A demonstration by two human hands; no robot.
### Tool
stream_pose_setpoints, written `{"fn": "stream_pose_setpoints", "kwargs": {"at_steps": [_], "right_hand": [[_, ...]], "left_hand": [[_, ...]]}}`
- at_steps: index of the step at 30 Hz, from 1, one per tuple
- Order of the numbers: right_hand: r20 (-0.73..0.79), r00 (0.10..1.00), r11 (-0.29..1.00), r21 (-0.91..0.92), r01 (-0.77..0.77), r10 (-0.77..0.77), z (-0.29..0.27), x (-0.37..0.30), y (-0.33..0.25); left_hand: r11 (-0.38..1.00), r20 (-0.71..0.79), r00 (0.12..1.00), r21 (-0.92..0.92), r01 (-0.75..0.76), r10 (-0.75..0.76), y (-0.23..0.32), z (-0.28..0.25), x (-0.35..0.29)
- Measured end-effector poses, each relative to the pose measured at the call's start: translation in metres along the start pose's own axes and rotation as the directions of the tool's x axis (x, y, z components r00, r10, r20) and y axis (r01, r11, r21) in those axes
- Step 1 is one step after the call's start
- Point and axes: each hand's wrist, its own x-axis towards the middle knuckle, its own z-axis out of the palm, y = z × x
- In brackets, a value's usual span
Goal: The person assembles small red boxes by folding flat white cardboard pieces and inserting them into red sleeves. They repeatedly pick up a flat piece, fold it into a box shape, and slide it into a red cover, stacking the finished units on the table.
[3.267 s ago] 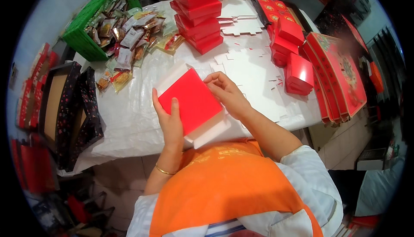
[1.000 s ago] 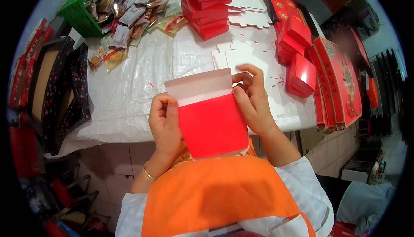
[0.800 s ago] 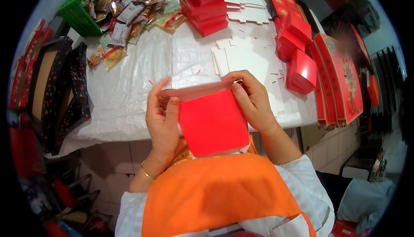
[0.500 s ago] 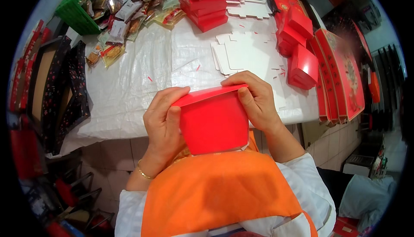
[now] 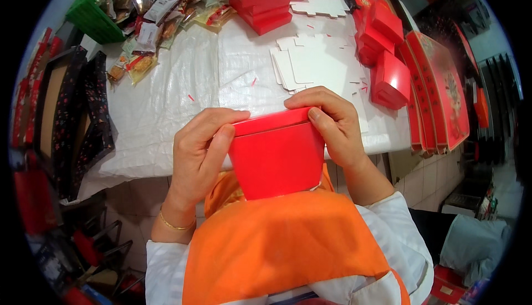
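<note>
Saw smooth card with a soft sheen on the red box (image 5: 277, 163) at the near middle, and a glossier, light-catching finish on the red cartons (image 5: 392, 80) at right. Made out matt white paperboard in the flat blanks (image 5: 318, 64) beyond, shiny, partly clear film on the packets (image 5: 160, 8) at far left, and hard-looking green plastic in the crate (image 5: 91, 14). Noted wrinkled, faintly shiny white plastic in the spread sheet (image 5: 160, 122), matt orange cloth in the apron (image 5: 282, 244), and polished gold-coloured metal in the bracelet (image 5: 176, 227).
</note>
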Motion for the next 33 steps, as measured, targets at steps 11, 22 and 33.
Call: {"fn": "stream_pose_setpoints", "kwargs": {"at_steps": [11,22,33], "right_hand": [[0.109,0.994,0.996,-0.084,-0.020,0.030,0.002,-0.010,0.005],[0.296,0.940,0.970,-0.219,-0.105,0.169,-0.004,-0.017,0.012],[-0.200,0.829,0.651,0.722,-0.236,0.522,0.015,0.030,0.108]], "left_hand": [[1.000,0.166,0.986,-0.003,-0.013,0.014,-0.013,-0.009,0.000],[0.977,0.003,1.000,-0.211,0.004,-0.004,-0.054,0.038,-0.017],[0.596,0.006,0.827,-0.690,0.410,-0.562,-0.126,0.064,-0.009]]}}
